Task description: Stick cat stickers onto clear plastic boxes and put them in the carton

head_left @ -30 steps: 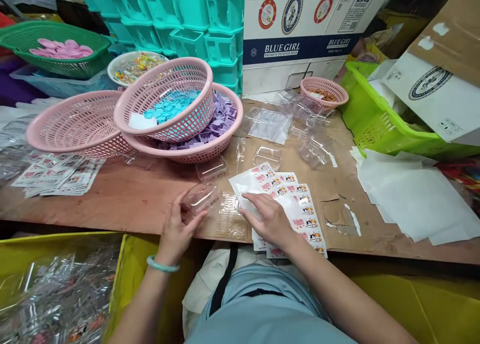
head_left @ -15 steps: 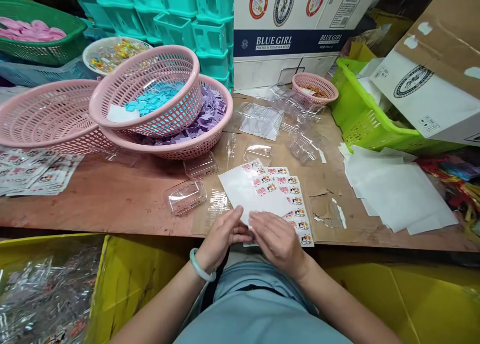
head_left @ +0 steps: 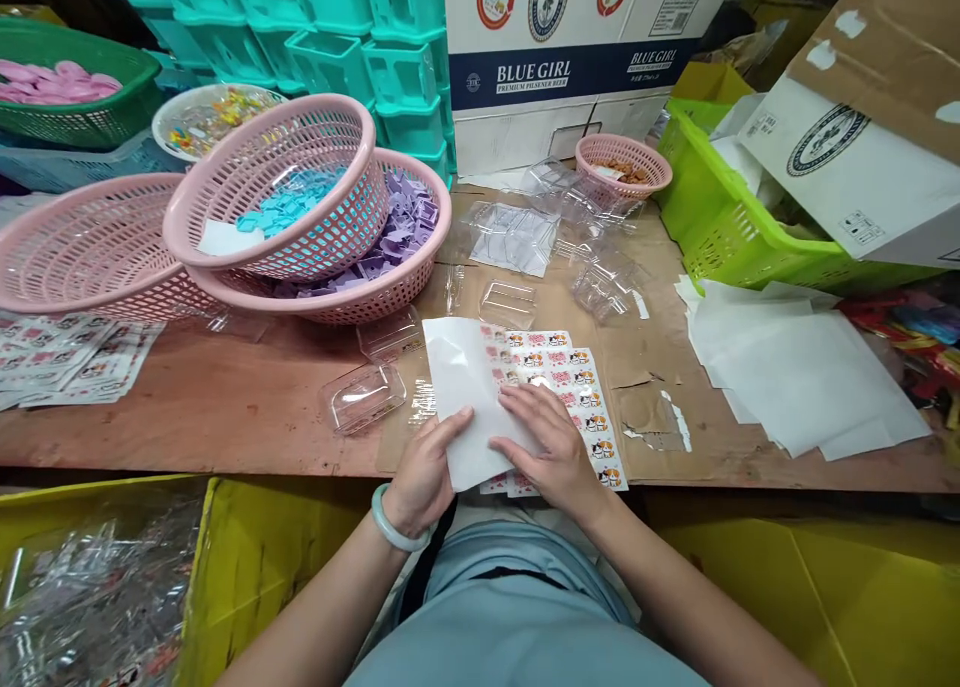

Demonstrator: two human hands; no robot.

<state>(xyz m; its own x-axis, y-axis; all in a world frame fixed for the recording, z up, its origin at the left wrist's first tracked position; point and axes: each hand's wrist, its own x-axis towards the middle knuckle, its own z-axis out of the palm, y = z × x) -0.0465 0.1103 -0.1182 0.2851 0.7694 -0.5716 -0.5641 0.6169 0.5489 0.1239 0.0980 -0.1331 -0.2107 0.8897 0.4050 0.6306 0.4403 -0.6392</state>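
Observation:
A blank white sheet of paper [head_left: 459,367] lies at a slant over the left side of several overlapping sticker sheets [head_left: 596,422] printed with cats and pink lettering. My left hand [head_left: 424,472] grips the white sheet by its lower left edge, thumb on top and fingers underneath. My right hand [head_left: 551,447] lies over the white sheet's right side and the sticker sheets, its fingers stretched and thumb apart. Just beyond my left hand sits a clear plastic shell [head_left: 367,397], with another clear shell [head_left: 508,303] behind the sheets.
Pink baskets [head_left: 442,229] with purple and blue pieces stand at the left, near more sticker sheets [head_left: 82,357]. White sheets [head_left: 810,367] lie at the right by a lime crate [head_left: 742,227]. A white carton [head_left: 570,97] and teal bins [head_left: 330,57] rise behind.
The white sheet has turned more upright and shifted left, uncovering more of the stickers. My left hand closed on its edge; my right hand opened out, fingers spread over the sheets.

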